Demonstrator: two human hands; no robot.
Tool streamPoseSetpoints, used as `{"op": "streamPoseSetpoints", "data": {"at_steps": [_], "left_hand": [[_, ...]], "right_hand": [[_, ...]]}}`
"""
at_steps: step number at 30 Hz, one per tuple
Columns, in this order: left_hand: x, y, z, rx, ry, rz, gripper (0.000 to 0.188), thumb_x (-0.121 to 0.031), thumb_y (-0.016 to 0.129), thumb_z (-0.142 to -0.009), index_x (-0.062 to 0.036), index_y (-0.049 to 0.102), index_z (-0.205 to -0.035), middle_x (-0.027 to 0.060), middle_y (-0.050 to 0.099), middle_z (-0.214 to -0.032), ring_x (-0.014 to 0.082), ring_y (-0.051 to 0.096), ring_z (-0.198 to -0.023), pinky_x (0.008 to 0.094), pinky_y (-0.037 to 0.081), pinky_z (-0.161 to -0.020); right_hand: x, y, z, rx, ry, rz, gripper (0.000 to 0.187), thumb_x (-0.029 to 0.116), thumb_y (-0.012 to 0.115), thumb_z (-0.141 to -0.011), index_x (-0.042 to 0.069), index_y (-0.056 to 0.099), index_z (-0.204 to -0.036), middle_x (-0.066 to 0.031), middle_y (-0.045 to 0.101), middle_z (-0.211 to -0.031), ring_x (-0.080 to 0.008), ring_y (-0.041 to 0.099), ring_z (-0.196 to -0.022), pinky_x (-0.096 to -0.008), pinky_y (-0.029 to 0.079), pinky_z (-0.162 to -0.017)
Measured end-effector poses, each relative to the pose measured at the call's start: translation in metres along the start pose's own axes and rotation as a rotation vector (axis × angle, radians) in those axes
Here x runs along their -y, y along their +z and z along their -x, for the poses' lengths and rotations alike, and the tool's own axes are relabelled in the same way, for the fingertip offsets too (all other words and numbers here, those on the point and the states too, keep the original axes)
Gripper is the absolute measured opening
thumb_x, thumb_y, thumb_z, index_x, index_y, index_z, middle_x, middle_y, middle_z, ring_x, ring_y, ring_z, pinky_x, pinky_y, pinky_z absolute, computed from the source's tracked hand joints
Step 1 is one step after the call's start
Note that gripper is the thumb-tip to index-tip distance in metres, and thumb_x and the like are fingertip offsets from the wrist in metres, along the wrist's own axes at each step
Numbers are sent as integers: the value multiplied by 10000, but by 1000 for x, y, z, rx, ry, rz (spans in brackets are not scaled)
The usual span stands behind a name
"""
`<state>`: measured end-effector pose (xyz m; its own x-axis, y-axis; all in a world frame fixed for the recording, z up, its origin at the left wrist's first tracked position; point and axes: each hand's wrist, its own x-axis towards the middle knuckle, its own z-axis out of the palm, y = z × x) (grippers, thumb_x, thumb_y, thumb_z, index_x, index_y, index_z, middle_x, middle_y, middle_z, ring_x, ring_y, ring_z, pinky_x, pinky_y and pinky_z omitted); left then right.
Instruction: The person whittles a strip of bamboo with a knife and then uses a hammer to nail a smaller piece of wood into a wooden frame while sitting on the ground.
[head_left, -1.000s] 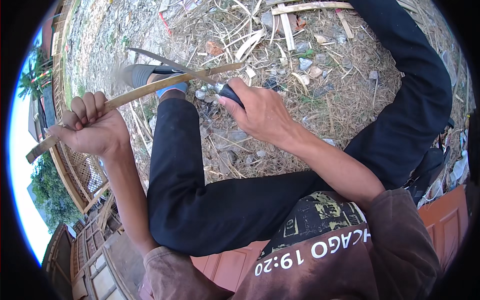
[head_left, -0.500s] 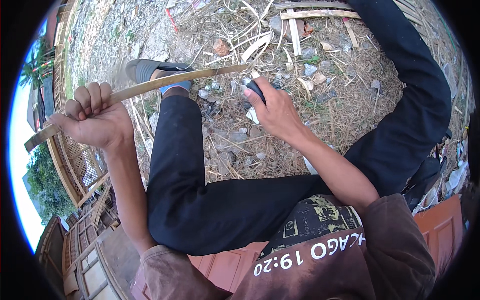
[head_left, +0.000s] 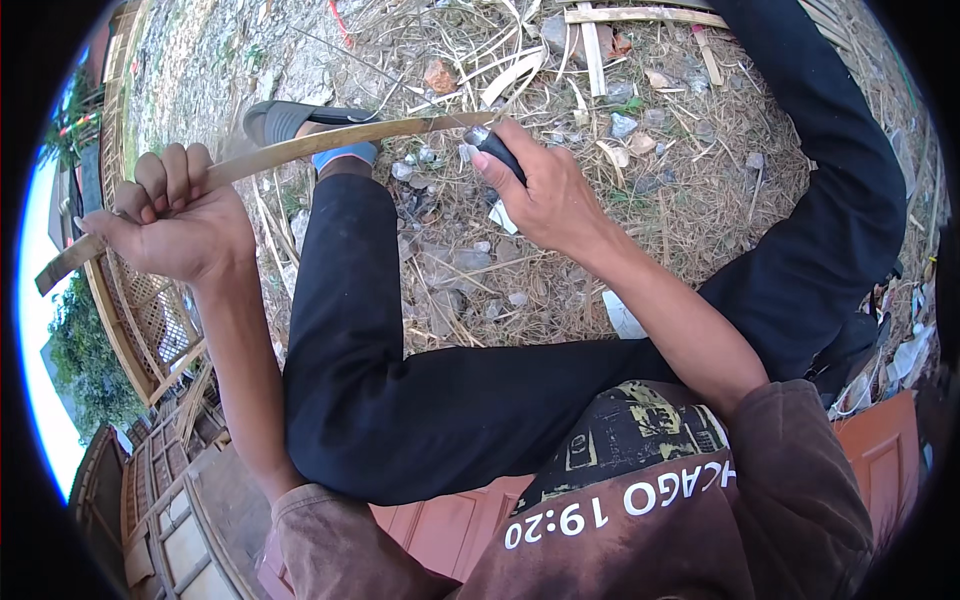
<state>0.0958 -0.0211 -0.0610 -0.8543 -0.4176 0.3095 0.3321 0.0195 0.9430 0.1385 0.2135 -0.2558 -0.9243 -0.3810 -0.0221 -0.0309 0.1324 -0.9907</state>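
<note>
My left hand [head_left: 180, 215] is closed around a long, slightly curved bamboo strip [head_left: 340, 138]. One end of it pokes out past my thumb on the left; the other reaches across to my right hand. Gripped in my right hand [head_left: 545, 185] is a knife [head_left: 503, 155] with a dark handle and a metal collar. From the collar a thin dark line, which looks like its blade seen nearly edge-on, runs up and to the left past the strip's far end. Whether blade and strip touch is hard to tell.
My legs in black trousers [head_left: 345, 270] spread around the work, one foot in a grey sandal [head_left: 275, 122]. Dry straw, stones and pale bamboo shavings [head_left: 515, 75] litter the ground. Longer slats [head_left: 640, 14] lie at the far right. A lattice panel [head_left: 150, 320] stands at the left.
Both hands have shifted a little, the left one leftward and slightly down with the bamboo strip. The strip's right end sits slightly higher. The knife's thin blade line now shows, pointing up and left.
</note>
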Motion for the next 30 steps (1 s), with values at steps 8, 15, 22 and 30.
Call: {"op": "streamPoseSetpoints", "data": {"at_steps": [8, 15, 22, 30], "left_hand": [[-3, 9, 0, -28, 33, -63, 618, -633, 206, -987, -159, 215, -590, -22, 214, -589, 121, 193, -535, 270, 191, -520], [-3, -9, -3, 153, -27, 98, 629, -636, 158, -986, -148, 221, -594, -21, 205, -590, 123, 192, -540, 277, 206, -528], [-6, -5, -2, 88, -20, 78, 630, -644, 165, -983, -154, 212, -590, -25, 205, -590, 120, 189, -542, 273, 205, -526], [-3, -4, -5, 0, -17, 33, 638, -666, 178, -972, -161, 208, -583, -27, 196, -572, 121, 200, -530, 268, 204, -519]], "right_hand": [[-12, -9, -6, 120, 222, 39, 336, 372, 456, -1004, 42, 513, -1029, -174, 616, -676, -357, 637, -619, -485, 465, -620], [-26, -12, -4, 159, 311, 155, 315, 309, 471, -986, 13, 536, -1071, -235, 640, -689, -427, 657, -675, -521, 516, -678], [-36, -14, 0, 182, 438, 238, 329, 348, 485, -988, 21, 507, -1014, -226, 626, -695, -420, 636, -670, -522, 470, -648], [-57, -19, 27, 97, 396, 194, 374, 370, 440, -1001, 6, 523, -989, -195, 646, -713, -390, 647, -662, -513, 478, -657]]}}
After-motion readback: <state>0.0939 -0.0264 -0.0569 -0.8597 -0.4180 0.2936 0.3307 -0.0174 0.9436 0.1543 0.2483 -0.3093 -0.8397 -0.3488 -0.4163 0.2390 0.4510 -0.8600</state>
